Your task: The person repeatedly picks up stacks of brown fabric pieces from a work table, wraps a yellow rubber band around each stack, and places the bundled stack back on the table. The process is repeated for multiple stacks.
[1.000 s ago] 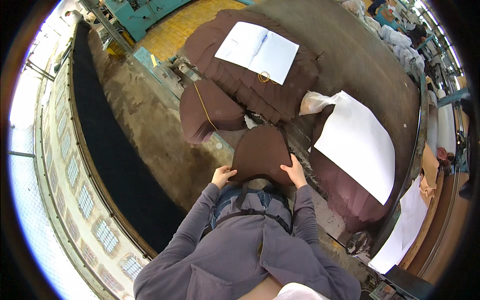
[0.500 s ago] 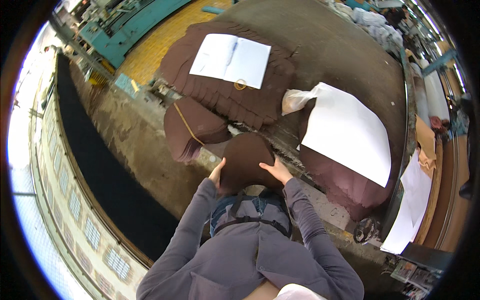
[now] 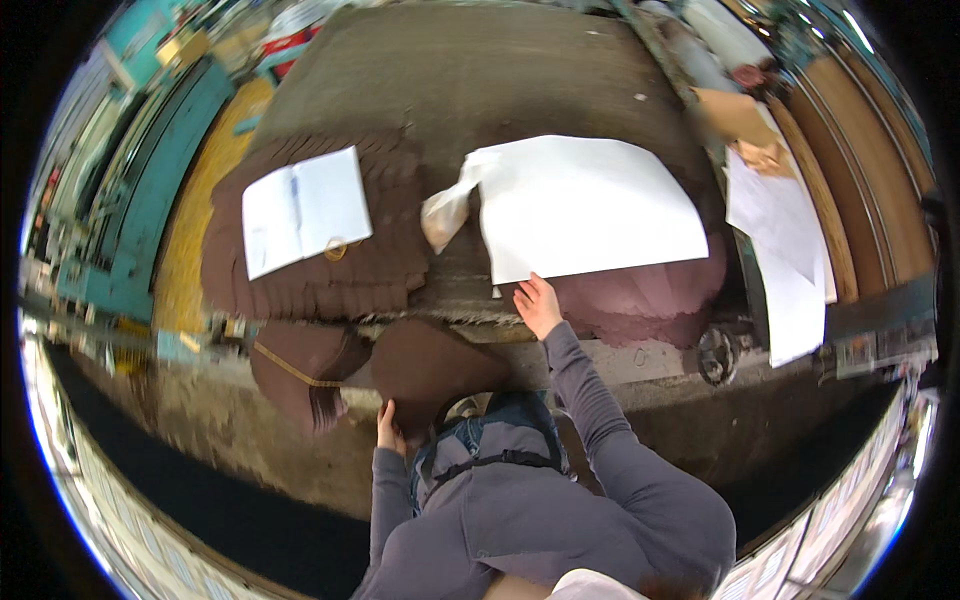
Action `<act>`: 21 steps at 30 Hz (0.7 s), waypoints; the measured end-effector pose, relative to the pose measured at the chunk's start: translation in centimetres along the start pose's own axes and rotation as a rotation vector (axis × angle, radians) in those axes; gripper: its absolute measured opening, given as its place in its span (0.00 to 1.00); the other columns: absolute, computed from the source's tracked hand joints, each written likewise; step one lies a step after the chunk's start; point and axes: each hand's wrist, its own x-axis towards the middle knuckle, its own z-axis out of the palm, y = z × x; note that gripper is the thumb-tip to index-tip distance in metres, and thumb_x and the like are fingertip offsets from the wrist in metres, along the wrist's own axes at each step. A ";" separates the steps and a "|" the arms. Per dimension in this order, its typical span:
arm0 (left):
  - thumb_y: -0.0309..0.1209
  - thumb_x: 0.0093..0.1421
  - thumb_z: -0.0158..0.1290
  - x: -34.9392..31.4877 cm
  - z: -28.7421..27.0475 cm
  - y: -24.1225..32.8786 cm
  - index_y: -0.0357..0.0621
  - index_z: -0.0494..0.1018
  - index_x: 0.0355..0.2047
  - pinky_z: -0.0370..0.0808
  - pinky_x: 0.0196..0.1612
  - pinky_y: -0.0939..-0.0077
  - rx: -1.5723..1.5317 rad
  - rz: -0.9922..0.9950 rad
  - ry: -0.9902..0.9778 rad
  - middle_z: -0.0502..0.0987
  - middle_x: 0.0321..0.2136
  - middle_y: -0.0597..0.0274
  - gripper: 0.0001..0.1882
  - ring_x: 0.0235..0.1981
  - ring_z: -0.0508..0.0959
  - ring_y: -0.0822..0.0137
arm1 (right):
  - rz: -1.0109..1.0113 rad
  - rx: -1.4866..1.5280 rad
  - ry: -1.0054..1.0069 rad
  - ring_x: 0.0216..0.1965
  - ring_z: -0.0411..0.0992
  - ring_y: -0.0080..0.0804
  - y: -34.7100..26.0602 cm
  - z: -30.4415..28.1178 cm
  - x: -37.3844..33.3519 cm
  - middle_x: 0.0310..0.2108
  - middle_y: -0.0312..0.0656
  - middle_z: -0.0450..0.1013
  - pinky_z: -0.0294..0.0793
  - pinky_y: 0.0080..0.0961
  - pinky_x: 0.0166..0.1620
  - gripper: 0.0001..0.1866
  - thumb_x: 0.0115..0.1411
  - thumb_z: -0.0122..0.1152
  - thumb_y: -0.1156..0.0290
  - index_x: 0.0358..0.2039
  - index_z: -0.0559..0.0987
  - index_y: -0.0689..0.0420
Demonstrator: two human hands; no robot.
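A stack of dark brown cut fabric pieces (image 3: 425, 370), rounded at one side, rests at the table's front edge close to my body. My left hand (image 3: 391, 428) grips its near left edge, with the thumb on top. My right hand (image 3: 538, 305) is off the stack, reaching forward with fingers extended at the front edge of a large white paper sheet (image 3: 590, 205). Whether the fingertips touch the paper I cannot tell. Under that sheet lies a pile of purplish-brown cut pieces (image 3: 645, 300). Left of my stack sits another brown bundle (image 3: 300, 375) tied with a yellow strip.
Overlapping brown pieces (image 3: 390, 240) cover the table's left part, bearing an open notebook (image 3: 308, 210) and a yellow band (image 3: 336, 250). A knotted plastic bag (image 3: 445, 215) lies beside the white sheet. A dark handwheel (image 3: 717, 357) sits at the front right edge.
My right hand has let go of the brown stack and moved forward to the white sheet. My left hand stays on the stack. The view has turned, bringing the table squarely ahead.
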 end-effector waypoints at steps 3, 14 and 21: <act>0.45 0.56 0.58 0.9 -2.4 -0.2 0.56 0.67 0.54 0.65 0.32 0.75 0.002 -0.073 0.152 0.73 0.40 0.72 0.26 0.35 0.70 0.73 | -0.010 0.145 -0.077 0.61 0.56 0.44 -2.7 2.2 0.3 0.59 0.48 0.57 0.58 0.38 0.64 0.33 0.61 0.56 0.56 0.61 0.59 0.59; 0.31 0.60 0.53 3.5 2.6 8.3 0.49 0.70 0.47 0.64 0.45 0.76 0.136 0.582 0.436 0.73 0.44 0.70 0.15 0.43 0.71 0.72 | -0.704 -0.389 0.050 0.29 0.74 0.29 -18.7 5.1 -9.0 0.34 0.46 0.74 0.73 0.24 0.25 0.14 0.58 0.52 0.78 0.44 0.71 0.71; 0.28 0.60 0.51 4.9 11.5 11.5 0.49 0.71 0.47 0.63 0.44 0.77 0.222 0.693 0.435 0.74 0.43 0.72 0.14 0.42 0.70 0.75 | -0.955 -0.371 0.053 0.37 0.74 0.30 -29.1 -2.1 -19.6 0.38 0.43 0.75 0.72 0.25 0.41 0.16 0.57 0.55 0.75 0.45 0.72 0.70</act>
